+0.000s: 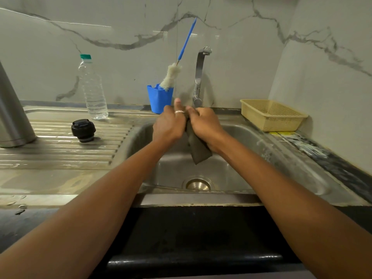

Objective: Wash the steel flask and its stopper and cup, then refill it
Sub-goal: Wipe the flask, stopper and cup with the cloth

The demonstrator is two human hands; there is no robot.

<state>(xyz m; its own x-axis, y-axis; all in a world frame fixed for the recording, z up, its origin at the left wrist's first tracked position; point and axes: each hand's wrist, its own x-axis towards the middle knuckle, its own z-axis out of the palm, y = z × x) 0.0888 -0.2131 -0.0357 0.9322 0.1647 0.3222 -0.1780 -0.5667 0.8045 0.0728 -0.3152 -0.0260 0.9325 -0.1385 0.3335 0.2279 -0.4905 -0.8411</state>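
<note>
Steel flask [12,109] is standing upright at the far left of the ribbed drainboard [60,150], only partly in view, and neither hand is touching it. Both hands are meeting over the sink [251,141], just below the tap [199,77]. The left hand [168,125], wearing a ring, is closing its grip on the top of a dark cloth [198,149], and the right hand [205,123] is clenching the same cloth from the other side, its lower corner hanging down into the basin. Left of the hands, the black stopper [83,130] is sitting on the drainboard near the flask. Behind it a clear water bottle [93,89] is standing. A blue holder [160,97] is keeping a bottle brush [174,74] propped against the wall. A yellow basket [271,114] is resting on the counter to the right.
</note>
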